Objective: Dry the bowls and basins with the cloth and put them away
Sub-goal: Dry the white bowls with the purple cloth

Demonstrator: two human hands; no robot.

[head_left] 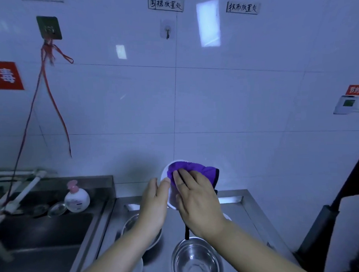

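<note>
L hand point(154, 201) curls fingers round white bowl point(165, 175) rim, held above worktop point(234, 215). R hand point(195, 198), fingers flat, presses purple cloth point(196, 172) into it. Steel basins at 6 point(196, 257) & 7 point(132, 223).

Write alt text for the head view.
Left hand holds a small white bowl tilted up while the right hand presses a purple cloth into it, above a steel counter with metal basins.

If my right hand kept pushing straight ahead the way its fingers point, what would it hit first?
The right hand already presses the purple cloth into the white bowl, so it would likely meet the bowl's inside wall first.
</note>
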